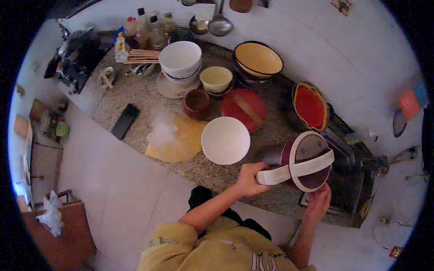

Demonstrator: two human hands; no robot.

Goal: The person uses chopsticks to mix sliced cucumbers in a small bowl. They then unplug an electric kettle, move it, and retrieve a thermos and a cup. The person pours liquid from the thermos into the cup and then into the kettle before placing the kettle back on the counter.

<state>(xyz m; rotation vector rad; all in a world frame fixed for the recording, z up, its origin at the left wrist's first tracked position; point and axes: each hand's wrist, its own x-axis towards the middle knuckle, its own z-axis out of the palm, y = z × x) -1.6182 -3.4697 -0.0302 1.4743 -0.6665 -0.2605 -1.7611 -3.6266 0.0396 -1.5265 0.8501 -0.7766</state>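
Observation:
A maroon thermos flask (294,169) with a cream rim, a cream side handle and a cream strap over its top is held up at the counter's front edge, near the sink. My left hand (251,179) is closed round the side handle. At the flask's near right side, my right hand (319,201) presses against its body with bent fingers, partly hidden by it. Left of the flask, a white bowl (225,140) stands on the counter, its inside facing up. Behind that bowl lies a round red lid or board (244,109) with a brown strip across it.
A yellow plastic bag (178,140) and a black phone (125,121) lie near the counter's front edge. Farther back stand stacked white bowls (180,58), a pale yellow bowl (216,79), a brown pot (196,103) and a large yellow bowl (258,58). A red basket (310,107) leans beside the sink (343,185).

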